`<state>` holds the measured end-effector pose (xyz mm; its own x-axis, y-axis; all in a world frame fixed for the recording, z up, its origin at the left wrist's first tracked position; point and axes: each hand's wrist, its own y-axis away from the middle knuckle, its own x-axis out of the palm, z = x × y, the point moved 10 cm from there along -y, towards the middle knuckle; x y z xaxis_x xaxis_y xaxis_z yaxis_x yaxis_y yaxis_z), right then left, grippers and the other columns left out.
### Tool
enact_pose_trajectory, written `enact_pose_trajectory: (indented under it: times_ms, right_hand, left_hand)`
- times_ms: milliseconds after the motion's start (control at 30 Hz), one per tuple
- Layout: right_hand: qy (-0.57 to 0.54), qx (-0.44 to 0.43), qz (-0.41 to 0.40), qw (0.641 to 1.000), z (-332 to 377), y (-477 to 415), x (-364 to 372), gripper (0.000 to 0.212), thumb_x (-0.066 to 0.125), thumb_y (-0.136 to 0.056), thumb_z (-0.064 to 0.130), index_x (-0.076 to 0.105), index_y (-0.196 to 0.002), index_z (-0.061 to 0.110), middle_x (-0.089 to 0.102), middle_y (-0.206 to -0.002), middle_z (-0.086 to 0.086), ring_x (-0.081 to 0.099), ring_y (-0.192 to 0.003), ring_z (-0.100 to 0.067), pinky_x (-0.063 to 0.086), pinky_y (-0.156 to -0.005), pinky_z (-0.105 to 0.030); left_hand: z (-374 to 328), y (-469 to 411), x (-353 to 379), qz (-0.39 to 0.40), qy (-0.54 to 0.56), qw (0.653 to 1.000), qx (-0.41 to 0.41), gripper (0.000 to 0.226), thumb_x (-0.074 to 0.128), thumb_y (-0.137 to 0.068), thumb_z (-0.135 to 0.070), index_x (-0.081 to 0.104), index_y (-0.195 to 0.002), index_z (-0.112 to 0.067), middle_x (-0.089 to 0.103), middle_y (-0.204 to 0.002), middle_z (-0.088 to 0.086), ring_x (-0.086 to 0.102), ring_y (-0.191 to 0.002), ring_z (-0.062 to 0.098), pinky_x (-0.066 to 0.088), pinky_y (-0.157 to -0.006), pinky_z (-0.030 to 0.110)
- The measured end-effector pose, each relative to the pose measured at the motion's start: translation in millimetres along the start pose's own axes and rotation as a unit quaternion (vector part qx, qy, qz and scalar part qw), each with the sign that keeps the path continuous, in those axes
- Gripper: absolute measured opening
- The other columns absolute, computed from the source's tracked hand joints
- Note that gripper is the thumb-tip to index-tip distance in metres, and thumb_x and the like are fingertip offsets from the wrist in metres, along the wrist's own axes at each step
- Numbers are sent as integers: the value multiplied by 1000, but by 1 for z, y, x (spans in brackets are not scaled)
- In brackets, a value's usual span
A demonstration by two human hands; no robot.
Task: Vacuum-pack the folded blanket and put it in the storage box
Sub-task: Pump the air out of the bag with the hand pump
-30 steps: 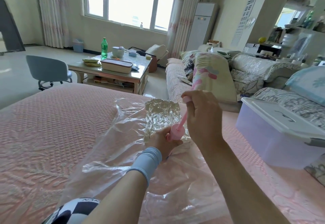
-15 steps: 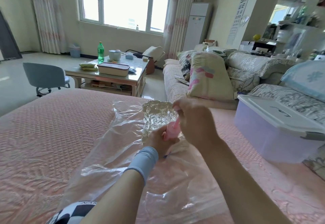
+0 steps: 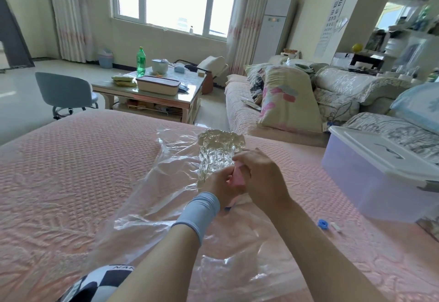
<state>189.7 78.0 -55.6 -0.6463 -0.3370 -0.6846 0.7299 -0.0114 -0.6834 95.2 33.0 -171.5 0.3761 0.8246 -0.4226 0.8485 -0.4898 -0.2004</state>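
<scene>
Left hand (image 3: 219,184): fingers wrapped round the lower body of the pink pump (image 3: 237,179).
Right hand (image 3: 262,178): fingers closed over the pump's upper end.
Vacuum bag (image 3: 164,183): clear and wrinkled, lay flat on the pink bed (image 3: 71,171) under both hands.
Folded blanket (image 3: 219,148): a tight crinkled bundle inside the bag's far end, just beyond the hands.
Storage box (image 3: 370,183): lidded, stood on the bed at right, apart from the bag.
Blue cap (image 3: 323,224): lay near the box.

Grey chair (image 3: 63,90) at left, coffee table (image 3: 190,89) upper centre bearing green bottle (image 3: 140,60), bright window (image 3: 175,0) at top, floral pillow (image 3: 287,97) on sofa (image 3: 240,111) right, eye chart (image 3: 333,12) upper right.
</scene>
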Motion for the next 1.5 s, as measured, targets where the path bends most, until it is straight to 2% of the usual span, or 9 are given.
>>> enact_pose_trajectory:
  times_ms: [133,233,433,600,767,900,1100,1233,1500]
  right_hand:
    - [2,7,2,1000,-10,1,11,28,64,-83,-7,76,-106,4,74,-112,-11,64,-116,-26,28,-111,-14]
    - [6,-20,-10,1000,-15,7,13,37,70,-84,0,70,-120,8,63,-134,-11,53,-130,-27,36,-115,-33]
    - [-114,73,-4,991,-59,26,24,105,88,-70,38,24,-153,28,45,-144,1,47,-131,-9,45,-101,-21]
    - [-213,228,28,950,-96,44,55,70,91,-56,52,50,-112,44,64,-106,22,61,-92,7,49,-68,-11]
    - [-270,200,55,940,-97,36,60,43,88,-72,28,63,-106,38,70,-102,19,65,-95,1,51,-76,-15]
    - [-296,190,63,934,-95,35,61,49,86,-70,29,63,-111,40,71,-107,18,66,-103,-2,48,-83,-11]
    - [-312,229,19,922,-105,36,61,53,92,-68,18,66,-114,20,71,-105,2,67,-100,-20,55,-90,-48]
    - [-329,203,35,922,-101,35,61,61,83,-77,9,61,-132,21,72,-114,7,66,-109,-12,54,-97,-38]
    - [-326,225,3,918,-106,35,65,64,93,-64,19,64,-121,23,70,-112,6,66,-104,-16,54,-94,-42]
  left_hand:
    - [-6,-4,2,19,-78,996,31,34,68,-75,-35,60,-106,-26,66,-95,-9,62,-90,13,50,-83,29]
    - [-5,-5,1,45,-87,995,37,39,63,-60,-54,56,-98,-48,59,-89,-22,57,-85,6,44,-78,23]
    - [5,-7,6,79,-35,994,59,33,63,-62,-50,53,-92,-58,66,-94,-22,63,-91,8,52,-88,37]
    - [6,-11,6,74,7,996,58,34,74,-70,-22,66,-97,-42,72,-95,-10,67,-96,18,53,-89,46]
    - [-3,-12,-9,12,-45,997,65,39,79,-57,-43,61,-89,-32,68,-84,-18,65,-82,-1,57,-76,33]
    - [-1,-15,-4,16,-67,996,52,51,75,-54,-46,53,-97,-31,65,-95,-13,63,-89,9,56,-79,37]
    - [9,-21,17,119,-81,988,61,64,69,-68,-23,48,-122,-48,66,-103,-15,62,-97,17,52,-84,28]
    - [10,-20,1,36,-44,997,48,48,71,-57,-39,66,-102,-26,72,-94,-7,67,-91,17,55,-84,39]
    - [9,-22,5,60,-47,996,49,61,75,-57,-39,45,-106,-59,62,-106,-23,58,-99,-4,50,-84,25]
